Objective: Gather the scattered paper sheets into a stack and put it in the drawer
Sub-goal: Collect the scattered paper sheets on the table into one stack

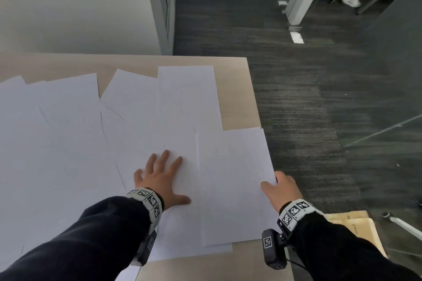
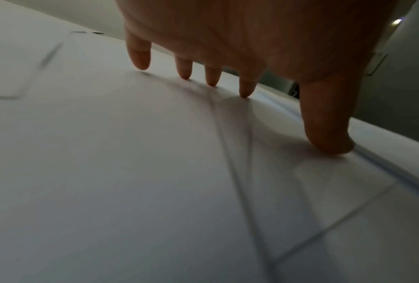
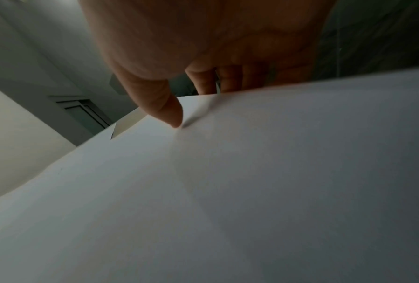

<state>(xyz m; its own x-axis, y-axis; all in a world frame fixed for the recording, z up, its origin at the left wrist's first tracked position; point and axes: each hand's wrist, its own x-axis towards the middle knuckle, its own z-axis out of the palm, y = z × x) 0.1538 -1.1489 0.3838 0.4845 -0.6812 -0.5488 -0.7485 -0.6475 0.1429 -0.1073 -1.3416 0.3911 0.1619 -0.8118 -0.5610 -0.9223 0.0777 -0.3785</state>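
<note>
Several white paper sheets (image 1: 75, 143) lie overlapping across the light wooden table (image 1: 237, 98). My left hand (image 1: 159, 178) lies flat on them with fingers spread, and its fingertips (image 2: 245, 92) press the paper (image 2: 130, 172). My right hand (image 1: 280, 187) pinches the rightmost sheet (image 1: 233, 178) at the table's right edge, thumb (image 3: 172, 114) on top and fingers under that sheet (image 3: 252, 181). No drawer is in view.
The table's right edge drops to dark carpet (image 1: 319, 109). A light wooden piece (image 1: 360, 228) shows low beside my right forearm. A grey wall (image 1: 80, 7) rises behind the table. Someone's legs and a white shoe (image 1: 351, 0) stand far off.
</note>
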